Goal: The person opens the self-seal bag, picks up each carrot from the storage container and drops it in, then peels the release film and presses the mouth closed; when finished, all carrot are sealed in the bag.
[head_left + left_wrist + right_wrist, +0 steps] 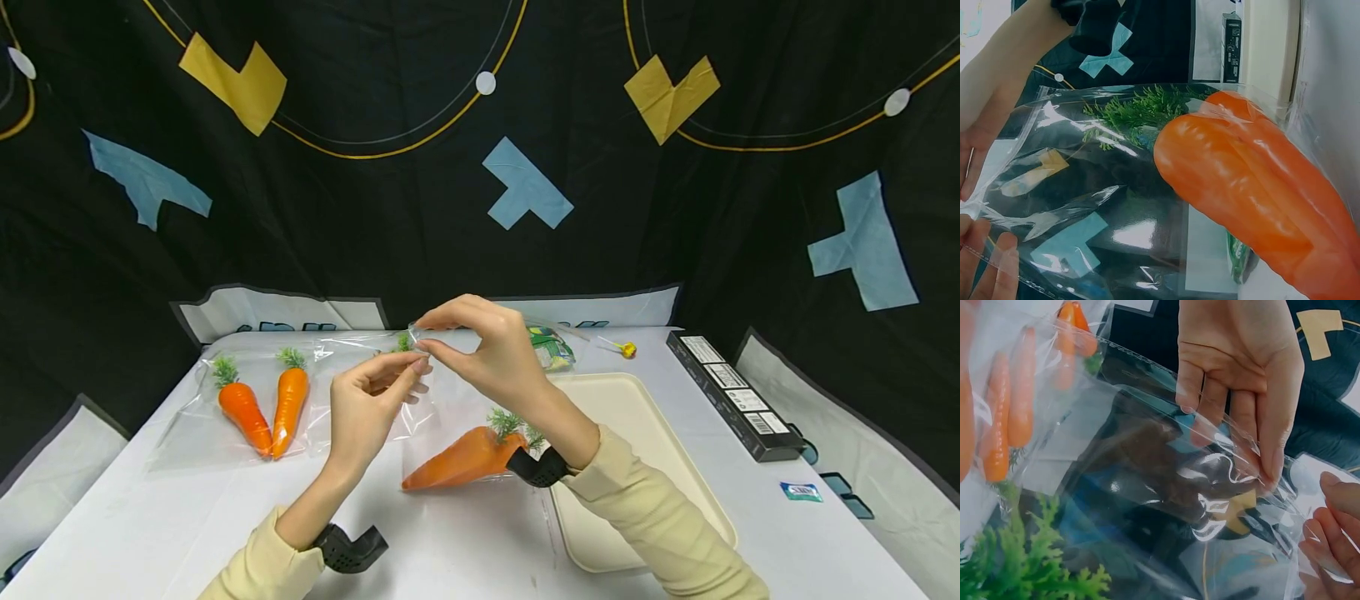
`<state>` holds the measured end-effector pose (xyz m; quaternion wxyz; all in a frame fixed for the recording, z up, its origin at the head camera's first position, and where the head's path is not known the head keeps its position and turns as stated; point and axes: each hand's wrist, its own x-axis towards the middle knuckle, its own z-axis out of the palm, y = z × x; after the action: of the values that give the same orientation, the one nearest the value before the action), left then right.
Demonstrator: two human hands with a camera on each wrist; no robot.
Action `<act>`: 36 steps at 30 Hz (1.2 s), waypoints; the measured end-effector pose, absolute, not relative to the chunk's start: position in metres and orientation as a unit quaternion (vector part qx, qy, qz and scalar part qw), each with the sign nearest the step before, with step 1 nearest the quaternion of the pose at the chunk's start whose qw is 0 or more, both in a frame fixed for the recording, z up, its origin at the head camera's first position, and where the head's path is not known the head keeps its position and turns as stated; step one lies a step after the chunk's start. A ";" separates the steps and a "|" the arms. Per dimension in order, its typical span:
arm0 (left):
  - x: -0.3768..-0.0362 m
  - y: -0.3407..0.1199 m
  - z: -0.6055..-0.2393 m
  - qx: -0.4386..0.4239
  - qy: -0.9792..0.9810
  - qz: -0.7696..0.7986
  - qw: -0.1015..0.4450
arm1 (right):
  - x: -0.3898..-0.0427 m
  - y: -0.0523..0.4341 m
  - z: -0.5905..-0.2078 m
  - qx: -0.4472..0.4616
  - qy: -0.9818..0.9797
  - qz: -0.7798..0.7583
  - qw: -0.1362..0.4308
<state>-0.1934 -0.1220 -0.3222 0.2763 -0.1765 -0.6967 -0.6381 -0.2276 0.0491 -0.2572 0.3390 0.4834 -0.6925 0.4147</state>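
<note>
Both hands are raised close together at the top edge of a clear plastic bag point(1147, 244). My left hand point(369, 404) pinches that edge between thumb and fingers. From the right, my right hand point(491, 346) pinches the same edge just above it, thumb and fingertips close together. Inside the bag hang orange carrots point(461, 458) with green leafy tops point(1141, 112); the left wrist view shows two, side by side. In the right wrist view the film point(1147, 494) looks stretched and shiny below the fingers, and the leafy tops point(1029, 556) show at the lower left.
On the white table point(150, 533), another clear bag with two carrots point(288, 412) lies at the left. A beige tray point(615, 533) sits under the right forearm. Farther right are a long black box point(738, 400), a small blue-green packet point(801, 492), a yellow lollipop point(627, 350) and a green package point(552, 350).
</note>
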 end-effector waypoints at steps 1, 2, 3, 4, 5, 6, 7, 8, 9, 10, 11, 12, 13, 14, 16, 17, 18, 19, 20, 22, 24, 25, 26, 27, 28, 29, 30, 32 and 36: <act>-0.193 -0.121 -0.321 -0.174 -0.698 -0.637 0.276 | -0.228 0.048 -0.257 0.483 -0.692 0.413 0.341; -0.192 -0.121 -0.320 -0.173 -0.700 -0.635 0.276 | -0.228 0.047 -0.257 0.483 -0.693 0.412 0.342; -0.189 -0.119 -0.318 -0.172 -0.703 -0.632 0.278 | -0.227 0.046 -0.256 0.483 -0.693 0.410 0.344; -0.187 -0.118 -0.315 -0.170 -0.706 -0.629 0.279 | -0.227 0.045 -0.256 0.483 -0.692 0.410 0.345; -0.184 -0.117 -0.312 -0.169 -0.708 -0.626 0.280 | -0.227 0.045 -0.256 0.484 -0.692 0.409 0.347; -0.181 -0.115 -0.308 -0.167 -0.711 -0.623 0.280 | -0.227 0.044 -0.256 0.484 -0.692 0.407 0.348; -0.178 -0.114 -0.305 -0.165 -0.714 -0.620 0.280 | -0.227 0.043 -0.255 0.483 -0.692 0.406 0.350; -0.176 -0.113 -0.303 -0.163 -0.717 -0.617 0.280 | -0.227 0.042 -0.255 0.483 -0.693 0.403 0.353; -0.174 -0.112 -0.300 -0.162 -0.718 -0.616 0.280 | -0.227 0.041 -0.255 0.483 -0.693 0.401 0.355; -0.173 -0.112 -0.300 -0.160 -0.719 -0.616 0.279 | -0.227 0.041 -0.255 0.482 -0.694 0.399 0.357; -0.173 -0.112 -0.300 -0.159 -0.720 -0.615 0.279 | -0.227 0.041 -0.255 0.481 -0.694 0.397 0.359; -0.173 -0.112 -0.300 -0.160 -0.720 -0.615 0.279 | -0.227 0.041 -0.255 0.481 -0.694 0.395 0.361; -0.173 -0.112 -0.301 -0.162 -0.719 -0.614 0.281 | -0.227 0.040 -0.255 0.481 -0.695 0.393 0.363; -0.175 -0.112 -0.303 -0.165 -0.718 -0.615 0.283 | -0.227 0.040 -0.255 0.480 -0.695 0.392 0.364; -0.180 -0.114 -0.309 -0.171 -0.713 -0.617 0.286 | -0.226 0.041 -0.254 0.479 -0.697 0.388 0.367; -0.183 -0.115 -0.312 -0.174 -0.711 -0.618 0.287 | -0.226 0.041 -0.255 0.478 -0.698 0.387 0.368; -0.185 -0.116 -0.315 -0.179 -0.708 -0.619 0.289 | -0.226 0.041 -0.255 0.477 -0.698 0.385 0.370; -0.188 -0.117 -0.318 -0.182 -0.706 -0.620 0.289 | -0.226 0.041 -0.255 0.475 -0.700 0.384 0.372; -0.190 -0.118 -0.321 -0.185 -0.703 -0.622 0.289 | -0.226 0.042 -0.254 0.473 -0.701 0.383 0.373; -0.191 -0.119 -0.323 -0.192 -0.699 -0.624 0.290 | -0.226 0.043 -0.255 0.469 -0.701 0.385 0.375; -0.192 -0.118 -0.323 -0.194 -0.698 -0.625 0.291 | -0.226 0.044 -0.255 0.466 -0.701 0.388 0.374; -0.192 -0.118 -0.323 -0.192 -0.698 -0.625 0.291 | -0.226 0.045 -0.255 0.465 -0.701 0.391 0.374; -0.192 -0.118 -0.323 -0.192 -0.698 -0.625 0.292 | -0.225 0.046 -0.255 0.463 -0.702 0.393 0.373; -0.191 -0.118 -0.323 -0.191 -0.698 -0.625 0.292 | -0.225 0.047 -0.255 0.462 -0.702 0.394 0.372; -0.191 -0.117 -0.323 -0.189 -0.698 -0.625 0.292 | -0.225 0.048 -0.255 0.461 -0.702 0.395 0.372; -0.191 -0.117 -0.323 -0.188 -0.699 -0.626 0.292 | -0.225 0.049 -0.255 0.460 -0.702 0.396 0.371; -0.191 -0.117 -0.323 -0.187 -0.699 -0.626 0.291 | -0.226 0.050 -0.256 0.460 -0.702 0.398 0.371; -0.191 -0.117 -0.323 -0.187 -0.698 -0.627 0.291 | -0.226 0.051 -0.256 0.458 -0.702 0.399 0.372; -0.192 -0.117 -0.324 -0.189 -0.700 -0.626 0.288 | -0.225 0.054 -0.257 0.455 -0.703 0.398 0.376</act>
<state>-0.1918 -0.1175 -0.3238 0.2880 -0.1888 -0.6995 -0.6262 -0.2249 0.0535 -0.2570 0.3756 0.4546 -0.7028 0.3980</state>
